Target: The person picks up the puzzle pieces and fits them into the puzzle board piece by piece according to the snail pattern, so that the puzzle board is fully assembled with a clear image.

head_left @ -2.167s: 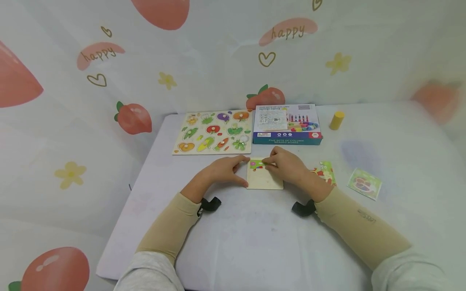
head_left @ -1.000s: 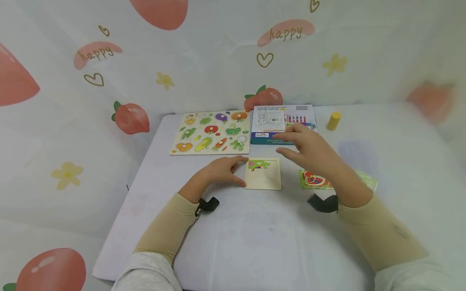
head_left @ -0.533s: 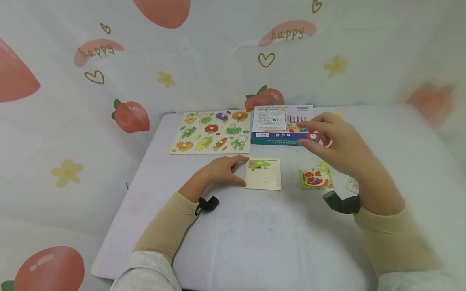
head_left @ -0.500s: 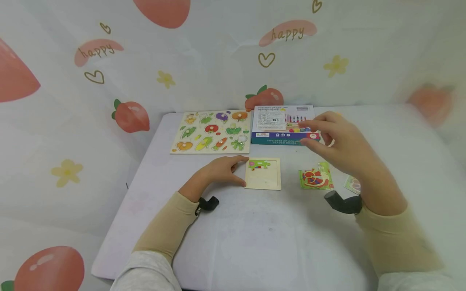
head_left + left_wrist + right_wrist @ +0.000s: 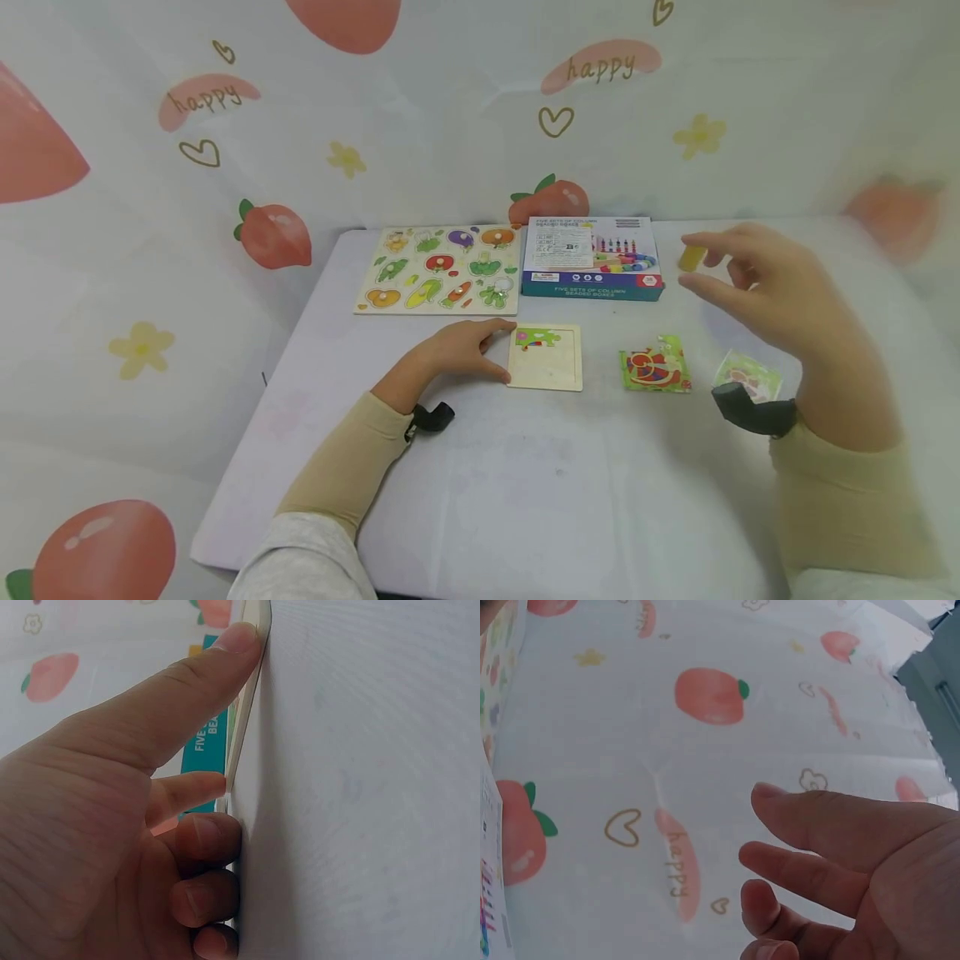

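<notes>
A small square wooden puzzle board [image 5: 543,369] lies mid-table, with a green jigsaw piece [image 5: 537,337] along its upper left. My left hand [image 5: 457,352] holds the board's left side, thumb at the near corner and index finger at the far one. In the left wrist view the thumb [image 5: 172,701] rests on the board's edge [image 5: 244,727], and the other fingers are curled against the table. My right hand [image 5: 772,283] hovers at the right, thumb and fingers apart, holding nothing. Behind its fingertips, in the head view, appears a yellow cylinder [image 5: 691,258].
Right of the board lie a stack of colourful jigsaw pieces [image 5: 654,367] and a picture card [image 5: 748,377]. Along the back are a vegetable peg puzzle [image 5: 442,271] and a beaded toy box [image 5: 591,258]. A fabric backdrop [image 5: 450,108] hangs behind the table.
My right hand has let go of the green jigsaw piece, lifted off the board and moved right, past the box. My left hand has stayed at the board.
</notes>
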`<state>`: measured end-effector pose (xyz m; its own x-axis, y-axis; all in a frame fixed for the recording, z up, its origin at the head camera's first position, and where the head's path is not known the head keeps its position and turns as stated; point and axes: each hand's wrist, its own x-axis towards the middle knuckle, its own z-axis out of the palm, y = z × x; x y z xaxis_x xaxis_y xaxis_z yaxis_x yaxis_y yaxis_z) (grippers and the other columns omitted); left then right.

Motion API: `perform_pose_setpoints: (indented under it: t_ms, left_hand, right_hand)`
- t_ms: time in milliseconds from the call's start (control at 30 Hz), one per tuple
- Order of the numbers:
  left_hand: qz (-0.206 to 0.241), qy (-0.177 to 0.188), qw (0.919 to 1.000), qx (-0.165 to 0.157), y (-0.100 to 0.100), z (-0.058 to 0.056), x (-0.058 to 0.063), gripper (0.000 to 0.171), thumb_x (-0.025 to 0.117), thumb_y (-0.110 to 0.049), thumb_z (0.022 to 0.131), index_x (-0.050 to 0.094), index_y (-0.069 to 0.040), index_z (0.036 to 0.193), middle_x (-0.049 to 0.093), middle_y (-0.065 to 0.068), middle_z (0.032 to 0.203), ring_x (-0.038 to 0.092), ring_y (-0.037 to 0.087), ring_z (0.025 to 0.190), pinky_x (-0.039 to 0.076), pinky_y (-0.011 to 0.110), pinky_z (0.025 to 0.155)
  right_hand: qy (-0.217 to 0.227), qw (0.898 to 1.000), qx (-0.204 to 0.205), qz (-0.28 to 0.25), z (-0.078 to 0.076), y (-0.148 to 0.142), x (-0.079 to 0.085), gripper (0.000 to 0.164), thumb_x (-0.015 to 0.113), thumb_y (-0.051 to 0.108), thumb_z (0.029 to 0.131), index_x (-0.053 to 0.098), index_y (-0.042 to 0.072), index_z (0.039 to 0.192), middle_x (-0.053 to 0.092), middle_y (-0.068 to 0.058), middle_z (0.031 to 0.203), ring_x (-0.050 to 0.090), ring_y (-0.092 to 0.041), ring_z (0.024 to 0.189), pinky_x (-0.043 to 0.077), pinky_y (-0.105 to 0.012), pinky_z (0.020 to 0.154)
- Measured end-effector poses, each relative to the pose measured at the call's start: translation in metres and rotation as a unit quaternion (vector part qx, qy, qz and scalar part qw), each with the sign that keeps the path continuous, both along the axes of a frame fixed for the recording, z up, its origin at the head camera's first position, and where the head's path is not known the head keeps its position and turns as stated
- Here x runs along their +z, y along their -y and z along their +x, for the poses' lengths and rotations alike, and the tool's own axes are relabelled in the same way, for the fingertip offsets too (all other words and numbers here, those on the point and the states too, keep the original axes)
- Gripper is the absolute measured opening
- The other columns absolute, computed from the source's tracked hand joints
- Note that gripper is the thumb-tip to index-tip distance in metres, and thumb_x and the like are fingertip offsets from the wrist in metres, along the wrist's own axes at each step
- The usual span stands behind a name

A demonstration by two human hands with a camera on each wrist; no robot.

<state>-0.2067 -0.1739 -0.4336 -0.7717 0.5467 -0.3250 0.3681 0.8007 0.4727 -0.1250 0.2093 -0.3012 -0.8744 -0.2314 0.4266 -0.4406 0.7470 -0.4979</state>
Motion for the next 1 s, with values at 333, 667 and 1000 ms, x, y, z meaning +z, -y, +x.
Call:
perform_pose_setpoints:
  t_ms: [333,667,1000]
  left_hand:
    - [-0.005,-0.001,1.0,0.002,-0.001,-0.001,-0.002,0.09,0.085,-0.057,0.078,0.045,-0.032,0.155,0.046,0.003,0.087,0.046,0.017,0.082,0.034,0.034,0.072]
    - [-0.006,0.002,1.0,0.007,-0.001,0.0,0.002,0.089,0.086,-0.055,0.079,0.045,-0.031,0.155,0.046,0.003,0.087,0.046,0.017,0.081,0.033,0.033,0.071]
    - [-0.01,0.006,0.9999,0.008,-0.001,0.0,0.003,0.089,0.085,-0.055,0.079,0.045,-0.032,0.155,0.046,0.003,0.088,0.046,0.017,0.081,0.033,0.034,0.071]
  right_hand:
    - [0.124,0.992,-0.031,-0.011,-0.013,-0.031,-0.011,0.049,0.086,0.025,0.085,0.071,0.015,0.131,0.057,0.005,0.098,0.045,-0.01,0.076,0.033,-0.025,0.062]
    - [0.209,0.977,-0.009,0.029,-0.032,-0.057,-0.028,0.049,0.085,0.032,0.087,0.07,0.015,0.131,0.062,-0.003,0.1,0.054,-0.013,0.079,0.042,-0.024,0.066]
    - [0.322,0.945,0.041,0.05,-0.055,-0.071,-0.061,0.046,0.076,0.026,0.095,0.064,0.007,0.135,0.063,-0.003,0.107,0.056,-0.018,0.086,0.047,-0.029,0.076]
